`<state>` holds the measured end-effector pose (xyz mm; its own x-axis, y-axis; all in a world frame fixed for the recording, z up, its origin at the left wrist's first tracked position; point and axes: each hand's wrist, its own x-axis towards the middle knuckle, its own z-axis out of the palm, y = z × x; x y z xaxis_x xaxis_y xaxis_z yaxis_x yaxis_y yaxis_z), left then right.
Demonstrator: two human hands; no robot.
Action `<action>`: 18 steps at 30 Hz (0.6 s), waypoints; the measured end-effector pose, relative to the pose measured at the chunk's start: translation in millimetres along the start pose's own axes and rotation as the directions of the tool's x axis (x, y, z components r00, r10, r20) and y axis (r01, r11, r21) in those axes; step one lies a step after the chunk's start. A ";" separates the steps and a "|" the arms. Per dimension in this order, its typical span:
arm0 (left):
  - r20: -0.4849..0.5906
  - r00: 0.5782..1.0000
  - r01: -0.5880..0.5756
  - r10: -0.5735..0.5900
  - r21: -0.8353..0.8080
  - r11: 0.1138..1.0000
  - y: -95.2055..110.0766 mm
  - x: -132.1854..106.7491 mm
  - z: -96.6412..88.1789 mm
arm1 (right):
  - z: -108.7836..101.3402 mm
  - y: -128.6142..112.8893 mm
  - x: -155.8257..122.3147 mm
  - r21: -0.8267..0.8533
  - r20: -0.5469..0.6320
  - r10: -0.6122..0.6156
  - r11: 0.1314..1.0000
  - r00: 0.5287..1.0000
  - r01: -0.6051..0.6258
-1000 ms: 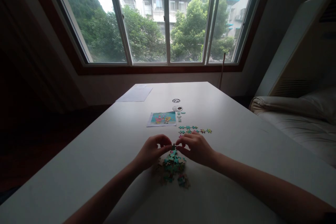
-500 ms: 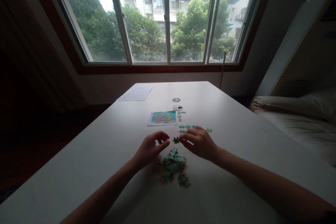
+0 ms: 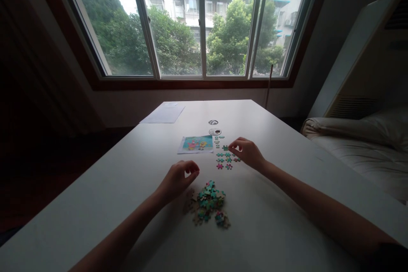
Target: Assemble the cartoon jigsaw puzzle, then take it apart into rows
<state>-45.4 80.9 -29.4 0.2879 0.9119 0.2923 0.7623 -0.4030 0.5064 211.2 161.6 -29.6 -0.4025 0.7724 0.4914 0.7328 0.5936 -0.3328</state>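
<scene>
My right hand point(image 3: 247, 151) pinches a green jigsaw piece point(image 3: 225, 148) by its right side, between thumb and fingertips. The piece is just above rows of small laid-out puzzle pieces point(image 3: 219, 160) and right of a short column of pieces point(image 3: 217, 141). My left hand point(image 3: 178, 178) hovers near the table, fingers curled and thumb slightly apart, with nothing visible in it. In front of it lies a heap of mixed puzzle pieces point(image 3: 210, 199), some face down. A picture sheet with pink and yellow cartoon figures point(image 3: 196, 144) lies beyond my left hand.
The white table point(image 3: 274, 221) stretches toward a window. Two round black-and-white items point(image 3: 214, 131) lie beyond the pieces. Paper sheets point(image 3: 164, 114) rest at the far left corner. Right of the table is a padded, light-coloured seat or bed point(image 3: 357, 148).
My right hand has carried the green piece up and to the right, uncovering the lower row of pieces. My left hand has drawn back slightly to the left.
</scene>
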 end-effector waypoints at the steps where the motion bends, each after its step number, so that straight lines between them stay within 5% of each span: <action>1: 0.000 1.000 -0.002 0.002 0.001 1.000 0.6 -0.7 -0.7 | 2.1 5.2 5.9 -0.025 0.047 0.043 0.999 0.998 -0.042; 7: -0.015 1.000 -0.010 0.010 0.024 1.000 -2.1 -1.3 -3.8 | 16.9 28.2 37.8 -0.117 0.185 0.150 0.985 0.971 -0.130; 18: -0.013 1.000 -0.013 0.013 0.021 1.000 -9.4 4.6 2.1 | 36.8 30.7 59.8 -0.125 0.288 0.227 0.972 0.930 -0.199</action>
<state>-50.0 89.0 -34.6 0.2905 0.9055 0.3094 0.7705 -0.4131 0.4855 189.4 234.3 -40.0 -0.3660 0.9186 0.1493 0.8610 0.3951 -0.3202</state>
